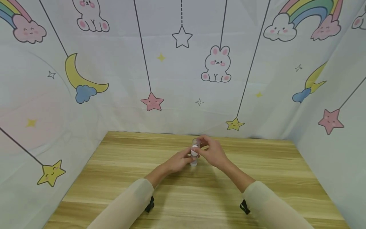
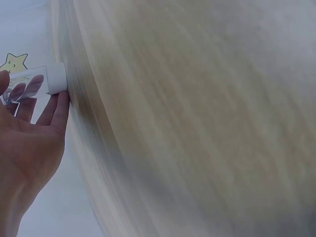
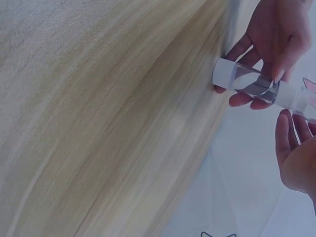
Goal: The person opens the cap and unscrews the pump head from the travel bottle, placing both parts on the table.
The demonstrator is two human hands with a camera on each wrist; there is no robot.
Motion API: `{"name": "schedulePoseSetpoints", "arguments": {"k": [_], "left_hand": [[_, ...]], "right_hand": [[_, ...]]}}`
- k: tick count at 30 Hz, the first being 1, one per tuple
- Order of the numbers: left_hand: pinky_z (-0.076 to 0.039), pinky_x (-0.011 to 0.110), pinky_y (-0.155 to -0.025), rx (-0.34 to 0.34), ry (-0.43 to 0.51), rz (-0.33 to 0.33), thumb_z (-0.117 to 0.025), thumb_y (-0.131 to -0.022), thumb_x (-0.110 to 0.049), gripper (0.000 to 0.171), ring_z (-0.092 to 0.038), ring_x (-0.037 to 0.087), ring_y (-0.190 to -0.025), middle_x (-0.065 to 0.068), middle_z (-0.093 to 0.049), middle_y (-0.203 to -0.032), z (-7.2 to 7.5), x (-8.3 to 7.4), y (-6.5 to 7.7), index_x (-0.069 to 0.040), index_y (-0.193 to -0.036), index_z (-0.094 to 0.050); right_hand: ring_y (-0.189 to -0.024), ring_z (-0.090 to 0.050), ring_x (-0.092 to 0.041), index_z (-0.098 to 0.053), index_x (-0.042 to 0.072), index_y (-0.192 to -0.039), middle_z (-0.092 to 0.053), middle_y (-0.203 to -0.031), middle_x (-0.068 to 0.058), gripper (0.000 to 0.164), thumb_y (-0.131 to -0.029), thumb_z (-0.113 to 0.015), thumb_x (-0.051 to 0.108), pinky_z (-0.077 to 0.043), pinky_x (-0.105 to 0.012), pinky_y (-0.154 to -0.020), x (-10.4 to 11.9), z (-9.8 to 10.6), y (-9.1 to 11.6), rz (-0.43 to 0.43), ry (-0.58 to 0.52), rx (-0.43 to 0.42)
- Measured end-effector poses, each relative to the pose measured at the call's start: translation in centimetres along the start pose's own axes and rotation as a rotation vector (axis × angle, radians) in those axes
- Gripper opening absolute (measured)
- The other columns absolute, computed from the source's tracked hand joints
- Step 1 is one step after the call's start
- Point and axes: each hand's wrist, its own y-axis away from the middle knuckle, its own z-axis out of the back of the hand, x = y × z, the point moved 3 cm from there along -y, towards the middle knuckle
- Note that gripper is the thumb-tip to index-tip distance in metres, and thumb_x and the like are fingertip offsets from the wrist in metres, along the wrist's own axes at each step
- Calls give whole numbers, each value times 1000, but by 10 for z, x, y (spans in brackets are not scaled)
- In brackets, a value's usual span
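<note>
A clear cylindrical bottle stands upright near the back of the table, gripped by both hands. It has a white base, a see-through body, a white collar and a clear upper part. My left hand holds the lower body, its fingers wrapped behind and showing through the clear wall in the left wrist view. Higher up, my right hand pinches the collar and upper part, thumb on the front. In the right wrist view the base is close against the tabletop.
The wood-grain table runs back to a white curtain printed with stars, rabbits, moons and rainbows. More of this cloth hangs along the left and right sides. Black straps show beneath both pale sleeves.
</note>
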Motion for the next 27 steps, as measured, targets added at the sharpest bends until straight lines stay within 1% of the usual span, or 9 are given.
{"name": "schedulePoseSetpoints", "arguments": {"k": [5,10,16,19,22,27], "left_hand": [[-41,53,-118,1,5,0,-50,-113,-36,60,-54,31,-142,1,-62,-148,0,0,-1,-27,-169,-31],[-42,53,-118,1,-6,-6,-49,-113,-34,58,-54,29,-141,0,-63,-147,0,0,-1,-25,-168,-32],[-40,53,-119,5,10,4,-51,-113,-33,56,-54,29,-141,2,-62,-149,-2,0,-1,-22,-166,-36],[-38,56,-120,7,9,4,-51,-113,-35,59,-53,30,-142,2,-62,-149,-1,0,-1,-22,-168,-33],[-38,55,-120,6,-1,5,-52,-113,-35,59,-52,29,-143,1,-62,-149,0,0,-1,-22,-167,-33],[-39,54,-120,2,2,6,-52,-112,-33,53,-52,28,-143,1,-63,-148,1,1,-2,-20,-162,-42]], "right_hand": [[-103,-73,-24,-70,16,-125,-75,-113,-2,35,-96,-83,31,-62,-43,-80,-2,2,0,5,-4,1],[-100,-74,-25,-70,13,-124,-76,-110,-4,34,-96,-83,29,-63,-43,-80,-2,4,-2,35,-23,-2],[-101,-73,-25,-69,12,-124,-75,-110,-4,33,-97,-82,26,-63,-41,-83,0,5,-4,63,-41,-8],[-102,-72,-24,-69,11,-124,-74,-112,-4,33,-97,-82,26,-63,-40,-85,2,6,-5,54,-37,-12],[-104,-72,-23,-69,12,-125,-74,-114,-4,34,-97,-82,27,-63,-41,-85,6,7,-6,37,-32,-11],[-104,-73,-29,-69,15,-125,-74,-114,-4,34,-97,-82,30,-63,-44,-80,10,9,-6,25,-38,-7]]}}
